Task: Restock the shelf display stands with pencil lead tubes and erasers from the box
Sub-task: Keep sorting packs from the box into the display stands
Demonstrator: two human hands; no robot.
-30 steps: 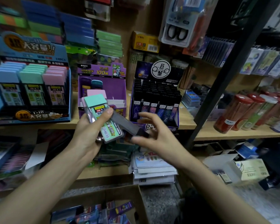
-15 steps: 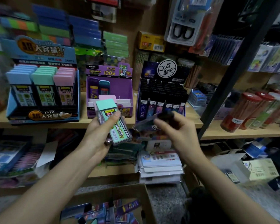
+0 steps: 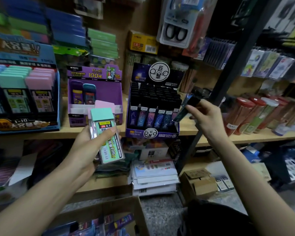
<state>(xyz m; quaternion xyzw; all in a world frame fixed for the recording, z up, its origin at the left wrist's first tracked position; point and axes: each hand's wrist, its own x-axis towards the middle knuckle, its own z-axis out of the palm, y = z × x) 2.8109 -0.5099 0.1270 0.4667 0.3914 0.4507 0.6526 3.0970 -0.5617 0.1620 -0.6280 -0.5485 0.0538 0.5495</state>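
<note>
Nearest, at the bottom, the cardboard box [image 3: 99,218] is seen, and more packs are still lying in it, so a lot of the job is judged to be left.

A little higher, a mint-capped lead case [image 3: 107,133] is held tight in the left hand [image 3: 87,150], with a pink-capped case [image 3: 104,104] tucked behind it. These two are not yet put away. A thin dark lead tube [image 3: 183,111] is pinched in the fingers of the right hand [image 3: 209,120]. It is tilted, and its lower tip is just beside the front right corner of the dark star stand [image 3: 152,133]. It is not yet set in.

That stand is seen to be nearly full, so only a small space seems to be left at that corner. The purple stand [image 3: 95,106] next to it is mostly bare, with two cases [image 3: 83,94] at the back. The blue stand [image 3: 24,92] on the left is packed with rows.

A black shelf post [image 3: 216,92] is standing close behind the right hand and could be bumped. Red-lidded jars [image 3: 245,113] are lined up farther right.
</note>
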